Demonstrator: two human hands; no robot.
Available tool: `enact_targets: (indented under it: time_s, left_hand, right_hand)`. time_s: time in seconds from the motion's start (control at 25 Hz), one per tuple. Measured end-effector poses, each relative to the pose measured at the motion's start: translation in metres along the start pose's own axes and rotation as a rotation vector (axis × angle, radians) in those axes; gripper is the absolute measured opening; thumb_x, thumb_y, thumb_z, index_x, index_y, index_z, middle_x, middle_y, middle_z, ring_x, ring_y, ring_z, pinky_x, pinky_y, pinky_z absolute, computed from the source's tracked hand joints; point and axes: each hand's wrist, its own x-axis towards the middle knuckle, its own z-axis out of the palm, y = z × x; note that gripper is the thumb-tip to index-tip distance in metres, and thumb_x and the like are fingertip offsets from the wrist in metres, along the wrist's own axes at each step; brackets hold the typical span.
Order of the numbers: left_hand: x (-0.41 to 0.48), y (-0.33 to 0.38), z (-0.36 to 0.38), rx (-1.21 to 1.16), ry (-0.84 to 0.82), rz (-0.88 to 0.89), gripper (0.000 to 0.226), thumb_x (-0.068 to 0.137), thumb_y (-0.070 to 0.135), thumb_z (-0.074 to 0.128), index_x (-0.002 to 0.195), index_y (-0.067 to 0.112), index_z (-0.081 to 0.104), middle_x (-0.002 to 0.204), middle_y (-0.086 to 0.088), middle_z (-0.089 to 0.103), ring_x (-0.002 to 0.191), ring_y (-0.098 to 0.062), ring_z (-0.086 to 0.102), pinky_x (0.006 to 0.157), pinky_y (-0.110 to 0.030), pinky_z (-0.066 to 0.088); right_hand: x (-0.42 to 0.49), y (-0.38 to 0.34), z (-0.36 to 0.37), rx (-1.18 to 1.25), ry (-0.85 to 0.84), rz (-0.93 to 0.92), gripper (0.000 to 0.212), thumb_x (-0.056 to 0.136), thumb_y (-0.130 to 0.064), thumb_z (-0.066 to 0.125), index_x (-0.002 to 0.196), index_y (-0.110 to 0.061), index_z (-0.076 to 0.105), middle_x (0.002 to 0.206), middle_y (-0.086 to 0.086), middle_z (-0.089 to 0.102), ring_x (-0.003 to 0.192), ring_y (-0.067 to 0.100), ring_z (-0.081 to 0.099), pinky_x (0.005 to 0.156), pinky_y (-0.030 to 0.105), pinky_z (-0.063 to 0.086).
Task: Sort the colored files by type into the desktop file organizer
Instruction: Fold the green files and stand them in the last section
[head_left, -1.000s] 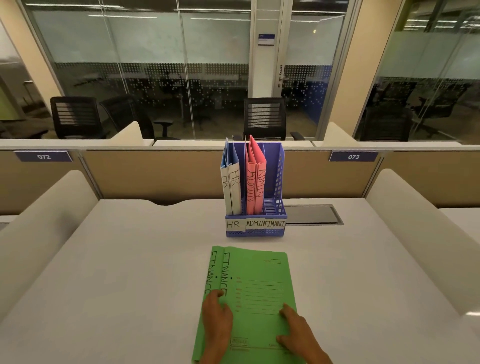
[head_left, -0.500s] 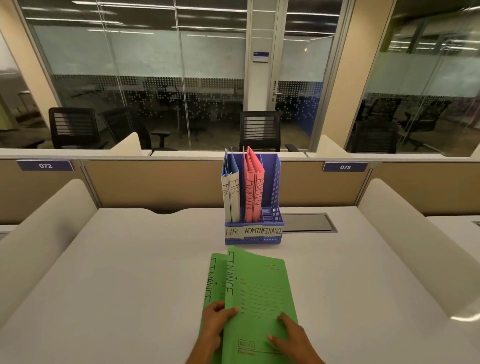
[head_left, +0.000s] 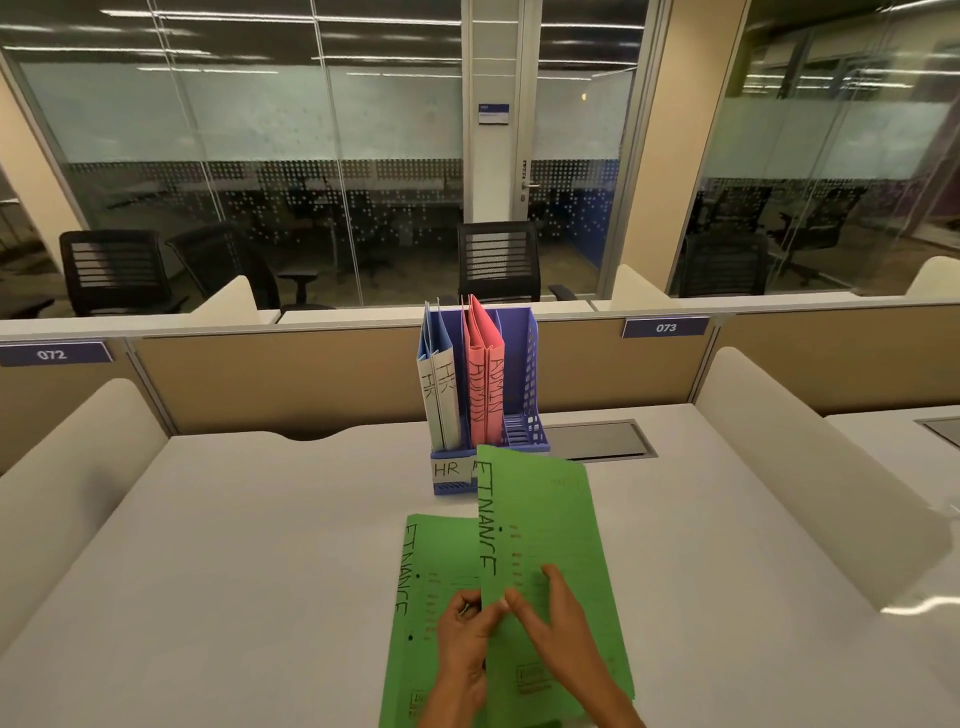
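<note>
**Top green file raised off its twin, both hands at the near end**

I see the upper green file (head_left: 540, 525) tilted up from the desk (head_left: 234, 545), its far corner overlapping the front of the file organizer (head_left: 531, 364). My left hand (head_left: 467, 649) has its fingers curled round the file's left spine edge near the bottom, pinching it. My right hand (head_left: 558, 623) lies on the cover just beside it, fingers fairly straight and spread. Whether its thumb hooks the edge, I cannot tell.

A second green file (head_left: 421, 597) lies flat underneath and to the left, partly covered by the raised one and by my left hand.

Both files are thin matte card with a hand-lettered "FINANCE" running down the spine. The organizer is blue plastic with perforated walls and upright slots. Two blue files (head_left: 439, 395) with white spines marked "HR" stand in its left slot, and two pink files (head_left: 485, 384) marked "ADMIN" stand in the middle slot.

On the organizer's front strip only the HR label (head_left: 448, 470) reads clearly, because the raised file hides the rest. The near ends of both green files and my forearms run off the bottom of the view, and the small print on the covers is too blurred to read
</note>
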Motion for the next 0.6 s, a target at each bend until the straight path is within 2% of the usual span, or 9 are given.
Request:
enact_targets:
  time_s: [0.08,0.16,0.2,0.28,0.32,0.4,0.48,0.6]
  left_hand:
    - [0.0,0.0,0.013,-0.021,-0.009,0.029,0.037,0.058,-0.001,0.084,0.088,-0.002,0.063,0.085,-0.017,0.075,0.084,-0.034,0.07,0.077,-0.046,0.061]
    - [0.0,0.001,0.028,-0.028,-0.02,0.04,0.035,0.063,-0.006,0.082,0.093,-0.005,0.063,0.093,-0.02,0.073,0.092,-0.037,0.067,0.087,-0.047,0.058]
    - [-0.001,0.001,0.036,-0.032,-0.028,0.04,0.033,0.069,-0.009,0.079,0.098,-0.007,0.064,0.099,-0.023,0.072,0.096,-0.04,0.067,0.091,-0.049,0.056]
    - [-0.006,-0.003,0.051,-0.031,-0.049,0.055,0.022,0.081,-0.008,0.071,0.102,-0.006,0.065,0.1,-0.024,0.073,0.094,-0.039,0.07,0.084,-0.044,0.06]
    - [-0.009,-0.005,0.059,-0.014,-0.067,0.069,0.013,0.086,-0.006,0.066,0.099,-0.005,0.066,0.096,-0.022,0.075,0.088,-0.035,0.073,0.075,-0.037,0.062]
    - [-0.015,-0.009,0.072,0.05,-0.139,0.095,0.007,0.088,-0.007,0.063,0.091,-0.003,0.067,0.088,-0.019,0.076,0.075,-0.026,0.075,0.062,-0.027,0.06]
    - [-0.02,-0.011,0.082,0.154,-0.218,0.154,0.013,0.081,-0.013,0.067,0.081,-0.001,0.064,0.081,-0.019,0.075,0.065,-0.02,0.071,0.058,-0.023,0.056]
    - [-0.022,-0.005,0.091,0.294,-0.404,0.262,0.024,0.072,-0.013,0.072,0.086,0.002,0.061,0.084,-0.017,0.075,0.073,-0.019,0.07,0.065,-0.024,0.056]
  right_hand:
    - [0.002,-0.015,-0.005,-0.003,0.013,0.007,0.111,0.067,-0.081,0.052,0.151,-0.02,0.015,0.159,0.003,0.02,0.144,0.019,0.024,0.117,0.043,0.027]
    - [0.003,-0.03,-0.009,-0.006,0.026,-0.001,0.116,0.063,-0.082,0.055,0.152,-0.02,0.011,0.16,0.003,0.015,0.145,0.019,0.021,0.118,0.045,0.026]
    - [0.004,-0.034,-0.011,-0.006,0.038,0.0,0.116,0.065,-0.079,0.059,0.152,-0.019,0.01,0.16,0.004,0.015,0.145,0.02,0.022,0.118,0.044,0.027]
    - [0.005,-0.043,-0.016,-0.024,0.091,0.03,0.111,0.072,-0.068,0.066,0.151,-0.013,0.01,0.157,0.008,0.024,0.142,0.023,0.031,0.115,0.043,0.033]
    - [0.006,-0.046,-0.019,-0.05,0.149,0.05,0.104,0.076,-0.063,0.066,0.149,-0.008,0.015,0.151,0.011,0.037,0.135,0.025,0.042,0.109,0.041,0.04]
    - [0.007,-0.052,-0.029,-0.136,0.319,0.062,0.078,0.085,-0.053,0.061,0.137,-0.002,0.032,0.117,0.012,0.065,0.103,0.026,0.065,0.086,0.036,0.055]
    - [0.009,-0.058,-0.042,-0.222,0.453,0.065,0.047,0.093,-0.04,0.053,0.121,-0.003,0.048,0.092,0.01,0.071,0.081,0.026,0.068,0.069,0.034,0.055]
    - [0.015,-0.06,-0.065,-0.289,0.542,0.093,0.024,0.095,-0.026,0.047,0.1,-0.006,0.059,0.083,0.015,0.071,0.075,0.033,0.068,0.065,0.036,0.053]
